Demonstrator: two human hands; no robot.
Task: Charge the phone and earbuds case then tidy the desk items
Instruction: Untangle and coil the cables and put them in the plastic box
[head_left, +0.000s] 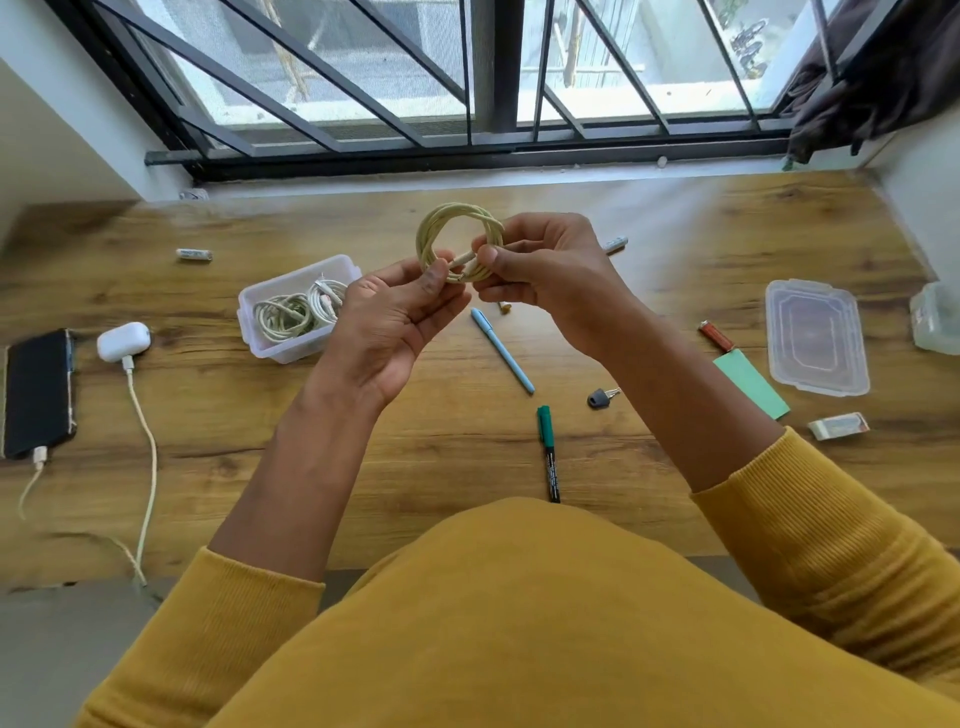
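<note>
Above the middle of the wooden desk (467, 447) I hold a coiled pale yellow cable (441, 228) with both hands. My left hand (395, 322) pinches the lower left of the coil. My right hand (545, 265) pinches the cable's plug end at the coil's lower right. At the far left lies a black phone (39, 389) with a white cable plugged into its near end. Beside it stands a white earbuds case (123, 340), also with a cable plugged in. A clear plastic box (283, 351) behind my left hand holds several coiled white cables.
On the desk lie a light blue pen (501, 351), a green marker (548, 452), a key (602, 397), a clear lid (815, 335), a green card (750, 382), a red lighter (716, 335), an eraser (839, 425) and two batteries (194, 254). A barred window runs along the far edge.
</note>
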